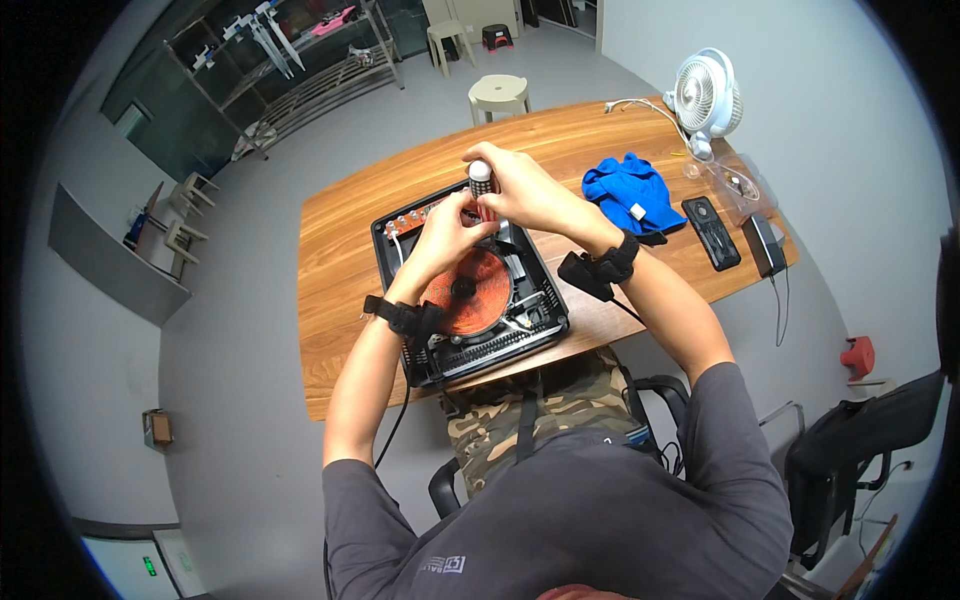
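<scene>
An opened induction cooker lies on the table in front of me, its black housing point(556, 297) holding a round copper-red coil point(478, 300). Along its far left side runs an orange circuit board point(404, 224). My right hand point(527, 193) is closed around the handle of a screwdriver point(481, 183), which stands roughly upright over the far part of the cooker. Lower down, my left hand point(442, 240) has its thumb and fingers closed about the screwdriver's lower part. The tip and whatever it touches are hidden by my hands.
Right of the cooker lie a blue cloth point(630, 197) and a dark phone-like device point(711, 233). Beyond them are a black box with a cable point(764, 246), a clear plastic container point(733, 190) and a white fan point(704, 98). A stool point(499, 94) stands past the far edge.
</scene>
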Tool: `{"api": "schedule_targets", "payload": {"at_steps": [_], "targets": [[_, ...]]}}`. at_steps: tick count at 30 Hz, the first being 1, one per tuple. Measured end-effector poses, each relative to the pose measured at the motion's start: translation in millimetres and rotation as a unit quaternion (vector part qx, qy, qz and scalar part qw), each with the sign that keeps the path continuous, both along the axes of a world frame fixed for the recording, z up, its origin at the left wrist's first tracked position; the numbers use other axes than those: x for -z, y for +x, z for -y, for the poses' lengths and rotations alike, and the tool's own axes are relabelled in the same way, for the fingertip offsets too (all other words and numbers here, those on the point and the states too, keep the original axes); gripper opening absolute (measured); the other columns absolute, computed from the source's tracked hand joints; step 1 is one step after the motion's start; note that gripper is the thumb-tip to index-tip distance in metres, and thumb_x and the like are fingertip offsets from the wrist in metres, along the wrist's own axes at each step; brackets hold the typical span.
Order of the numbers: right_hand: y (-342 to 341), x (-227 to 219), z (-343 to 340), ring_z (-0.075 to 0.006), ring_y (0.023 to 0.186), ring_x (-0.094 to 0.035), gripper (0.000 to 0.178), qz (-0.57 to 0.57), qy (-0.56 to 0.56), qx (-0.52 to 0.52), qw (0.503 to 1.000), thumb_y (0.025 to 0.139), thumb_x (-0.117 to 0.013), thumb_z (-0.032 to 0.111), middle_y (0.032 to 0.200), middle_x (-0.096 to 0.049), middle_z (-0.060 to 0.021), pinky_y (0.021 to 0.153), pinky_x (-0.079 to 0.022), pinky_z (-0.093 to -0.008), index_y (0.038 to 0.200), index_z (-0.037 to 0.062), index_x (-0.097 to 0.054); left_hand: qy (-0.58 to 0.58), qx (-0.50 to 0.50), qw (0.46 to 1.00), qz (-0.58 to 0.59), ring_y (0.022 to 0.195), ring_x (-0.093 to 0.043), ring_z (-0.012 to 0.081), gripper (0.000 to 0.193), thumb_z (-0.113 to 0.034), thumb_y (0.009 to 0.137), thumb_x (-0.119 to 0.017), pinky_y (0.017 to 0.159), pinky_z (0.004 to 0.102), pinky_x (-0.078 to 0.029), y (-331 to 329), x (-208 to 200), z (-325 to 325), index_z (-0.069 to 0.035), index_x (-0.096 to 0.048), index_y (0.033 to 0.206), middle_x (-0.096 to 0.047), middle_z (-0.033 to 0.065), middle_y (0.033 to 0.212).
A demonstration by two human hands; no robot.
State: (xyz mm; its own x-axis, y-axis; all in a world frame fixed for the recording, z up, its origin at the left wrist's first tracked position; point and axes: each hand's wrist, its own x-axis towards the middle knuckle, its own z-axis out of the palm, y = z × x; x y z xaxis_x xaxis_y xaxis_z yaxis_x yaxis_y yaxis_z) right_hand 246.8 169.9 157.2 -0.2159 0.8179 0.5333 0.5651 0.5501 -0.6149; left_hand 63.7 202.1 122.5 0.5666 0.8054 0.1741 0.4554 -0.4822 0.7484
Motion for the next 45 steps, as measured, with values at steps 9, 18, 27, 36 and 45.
{"api": "schedule_targets", "payload": {"at_steps": [9, 18, 27, 36, 45], "targets": [[-1.7, 3.9, 8.6, -0.0374, 0.096, -0.069, 0.048, 0.066, -0.014, 0.031, 0.997, 0.075, -0.083, 0.02, 0.105, -0.068, -0.0246, 0.084, -0.054, -0.0436, 0.109, -0.0027, -0.058, 0.03, -0.003, 1.0, -0.004, 0.09, -0.073, 0.0247, 0.033, -0.021, 0.082, -0.083, 0.082, 0.0377, -0.056, 0.2, 0.5, 2.7, 0.001, -0.07, 0.103, -0.076, 0.0149, 0.098], [-4.1, 1.7, 7.3, -0.0418, 0.092, -0.069, 0.047, -0.018, -0.1, 0.036, 0.994, 0.074, -0.083, 0.018, 0.093, -0.069, -0.0248, 0.08, -0.054, -0.0464, 0.108, -0.0026, -0.057, 0.024, 0.011, 0.999, -0.019, 0.085, -0.071, 0.017, 0.027, -0.016, 0.084, -0.081, 0.08, 0.033, -0.056, -10.9, 2.6, -0.7, 0.001, -0.071, 0.102, -0.075, 0.0117, 0.092], [-6.2, 17.2, -1.4, -0.0447, 0.096, -0.068, 0.045, -0.06, -0.059, 0.05, 0.995, 0.074, -0.083, 0.019, 0.096, -0.068, -0.0259, 0.082, -0.055, -0.048, 0.103, -0.0013, -0.056, 0.016, 0.003, 1.0, -0.02, 0.085, -0.073, 0.0183, 0.031, -0.015, 0.082, -0.081, 0.079, 0.0334, -0.056, -5.0, -0.4, 2.4, 0.002, -0.071, 0.106, -0.076, 0.0123, 0.092], [-5.3, 19.5, 2.3, -0.0378, 0.094, -0.072, 0.05, 0.004, -0.046, 0.023, 0.999, 0.078, -0.08, 0.014, 0.097, -0.071, -0.0214, 0.082, -0.057, -0.0434, 0.12, 0.0008, -0.057, 0.036, -0.031, 0.998, -0.029, 0.08, -0.073, 0.021, 0.029, -0.02, 0.079, -0.084, 0.076, 0.0354, -0.056, -3.3, 0.7, 2.1, 0.0, -0.072, 0.096, -0.074, 0.0128, 0.086], [-5.4, 17.1, 3.5, -0.0481, 0.09, -0.068, 0.039, -0.037, -0.064, 0.028, 0.997, 0.078, -0.076, 0.013, 0.089, -0.068, -0.029, 0.076, -0.054, -0.05, 0.106, -0.0029, -0.054, 0.042, -0.036, 0.998, -0.011, 0.074, -0.069, 0.0186, 0.027, -0.02, 0.076, -0.087, 0.072, 0.0335, -0.055, -3.8, -1.4, 4.1, -0.001, -0.073, 0.091, -0.071, 0.0087, 0.08]]}}
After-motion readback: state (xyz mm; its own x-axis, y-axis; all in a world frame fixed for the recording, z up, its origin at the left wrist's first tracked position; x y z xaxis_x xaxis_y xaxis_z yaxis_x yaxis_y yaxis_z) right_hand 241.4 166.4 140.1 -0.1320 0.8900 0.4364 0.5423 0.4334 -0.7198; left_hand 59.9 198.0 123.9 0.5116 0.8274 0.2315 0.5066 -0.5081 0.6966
